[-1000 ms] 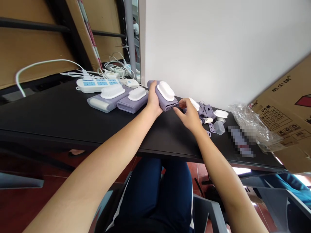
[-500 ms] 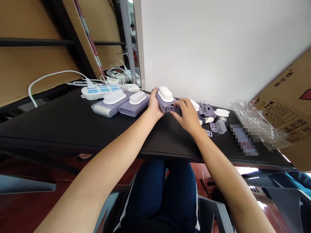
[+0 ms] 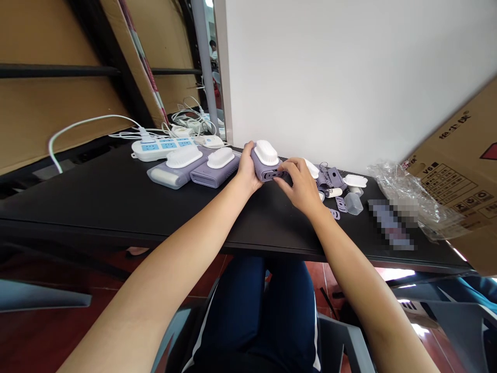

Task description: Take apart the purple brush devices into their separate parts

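Note:
My left hand (image 3: 247,170) is wrapped around the left side of a purple case (image 3: 262,165), holding it tilted above the black table. A white scrubbing brush (image 3: 266,152), bristles outward, sits on the case's top face. At the case's near end shows a dark slotted end piece (image 3: 271,175). The thumb and bent fingers of my right hand (image 3: 301,181) pinch at this end's right corner; the exact contact is partly hidden by the fingers. Left of my left hand lie two similar purple cases (image 3: 213,173) (image 3: 180,176), each with a white brush (image 3: 220,158) on top.
A white power strip (image 3: 166,147) with cables stands at the back left. Right of my hands lie loose purple slotted pieces (image 3: 340,204), a clear cup (image 3: 353,203) and another white brush (image 3: 355,181). Farther right are plastic wrap (image 3: 404,189) and a cardboard box (image 3: 462,181).
The view has shifted very slightly. Both hands keep nearly the same position on the purple case, with the right fingers still at its slotted end.

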Demonstrator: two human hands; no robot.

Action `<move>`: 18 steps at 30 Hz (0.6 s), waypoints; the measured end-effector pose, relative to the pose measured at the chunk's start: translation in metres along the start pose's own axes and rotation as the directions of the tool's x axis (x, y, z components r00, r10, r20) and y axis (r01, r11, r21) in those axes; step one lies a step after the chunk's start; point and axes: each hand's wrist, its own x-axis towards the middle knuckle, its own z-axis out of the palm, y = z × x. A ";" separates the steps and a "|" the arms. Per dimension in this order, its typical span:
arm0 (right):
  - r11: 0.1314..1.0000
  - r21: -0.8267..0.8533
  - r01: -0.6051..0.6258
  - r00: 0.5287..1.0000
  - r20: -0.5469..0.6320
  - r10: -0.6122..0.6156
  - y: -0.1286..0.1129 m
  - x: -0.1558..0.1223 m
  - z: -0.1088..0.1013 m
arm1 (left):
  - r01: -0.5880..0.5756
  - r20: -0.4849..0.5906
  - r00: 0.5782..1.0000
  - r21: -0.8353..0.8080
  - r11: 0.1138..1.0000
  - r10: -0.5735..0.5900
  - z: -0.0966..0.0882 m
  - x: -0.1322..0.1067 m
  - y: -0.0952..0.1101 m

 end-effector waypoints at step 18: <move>0.943 0.277 -0.186 0.982 0.047 0.180 0.004 0.003 0.004 | 0.052 0.059 0.997 0.057 0.997 -0.055 0.012 -0.017 0.001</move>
